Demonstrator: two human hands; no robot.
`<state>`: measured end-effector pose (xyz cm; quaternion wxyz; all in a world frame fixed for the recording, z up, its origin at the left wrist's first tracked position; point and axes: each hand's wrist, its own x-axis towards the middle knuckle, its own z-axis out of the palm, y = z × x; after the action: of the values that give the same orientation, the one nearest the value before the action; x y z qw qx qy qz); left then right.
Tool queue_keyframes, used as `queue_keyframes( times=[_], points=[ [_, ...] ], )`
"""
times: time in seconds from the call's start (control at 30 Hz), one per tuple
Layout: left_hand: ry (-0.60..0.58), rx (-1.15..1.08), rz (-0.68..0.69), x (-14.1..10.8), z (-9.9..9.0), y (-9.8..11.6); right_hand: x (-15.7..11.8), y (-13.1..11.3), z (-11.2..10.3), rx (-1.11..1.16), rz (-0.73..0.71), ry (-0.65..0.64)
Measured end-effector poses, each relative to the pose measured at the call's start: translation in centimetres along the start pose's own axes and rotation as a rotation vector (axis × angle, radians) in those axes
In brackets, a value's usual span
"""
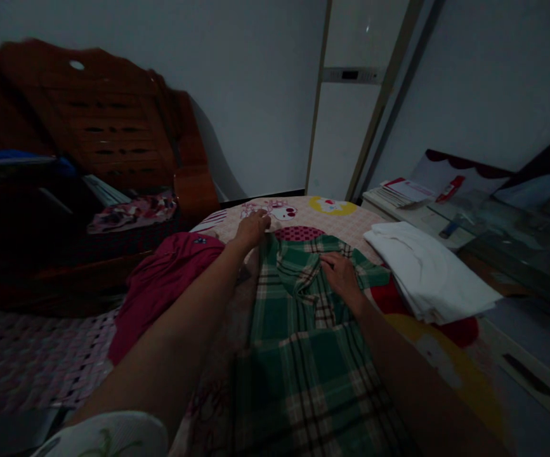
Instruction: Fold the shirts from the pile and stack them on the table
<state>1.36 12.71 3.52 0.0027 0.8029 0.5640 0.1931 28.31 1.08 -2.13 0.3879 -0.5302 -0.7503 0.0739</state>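
A green plaid shirt (298, 368) lies on the round table, with its collar at the far end and a short sleeve spread to the right. At the shirt's far left corner, my left hand (254, 228) has its fingers curled down on the cloth edge. My right hand (341, 276) pinches the fabric beside the collar, thumb and fingers together. Part of the shirt's right side is hidden beneath my right forearm.
A patterned tablecloth (334, 204) covers the table. Folded white cloth (429, 270) lies at right, and a magenta garment (170, 260) at left. Beyond stand a wooden bench (108, 120) and a tall white air conditioner (344, 127). A glass-topped cabinet (507, 216) borders the right.
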Motion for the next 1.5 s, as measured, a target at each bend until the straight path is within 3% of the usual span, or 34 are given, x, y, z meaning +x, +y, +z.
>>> queue_keyframes(
  times=[0.13,0.2,0.27,0.47,0.57,0.67,0.8,1.0,1.2,1.5],
  points=[
    [0.116,-0.082,-0.261,-0.5,0.8,-0.6,0.0,0.1,0.0,-0.008,-0.006,-0.003],
    [0.101,-0.128,-0.418,-1.0,1.4,-1.2,0.0,0.1,0.0,-0.008,-0.012,0.003],
    [0.047,-0.187,-0.485,-1.4,1.9,-1.7,-0.1,0.2,0.1,-0.005,-0.01,0.017],
    [-0.089,-0.579,-0.399,-1.9,2.4,-2.6,-0.1,0.0,-0.1,0.009,-0.005,0.055],
    [-0.11,-0.721,-0.444,-1.7,2.4,-2.7,-0.1,-0.2,-0.3,0.014,0.0,0.1],
    [-0.105,-0.689,-0.531,-1.3,2.4,-2.6,-0.1,-0.3,-0.4,0.006,0.024,0.121],
    [-0.067,-0.483,-0.559,-0.8,2.4,-2.2,-0.1,-0.5,-0.5,-0.001,0.044,0.151],
    [-0.027,-0.326,-0.489,0.1,2.3,-1.0,-0.2,-0.4,-0.6,-0.022,0.048,0.138],
    [0.099,-0.099,-0.375,0.2,2.5,0.4,-0.3,-0.2,-0.6,-0.018,0.029,0.098],
    [-0.114,-0.476,-0.247,-1.5,2.4,-2.4,-0.1,0.1,-0.4,-0.031,0.03,0.077]
  ],
)
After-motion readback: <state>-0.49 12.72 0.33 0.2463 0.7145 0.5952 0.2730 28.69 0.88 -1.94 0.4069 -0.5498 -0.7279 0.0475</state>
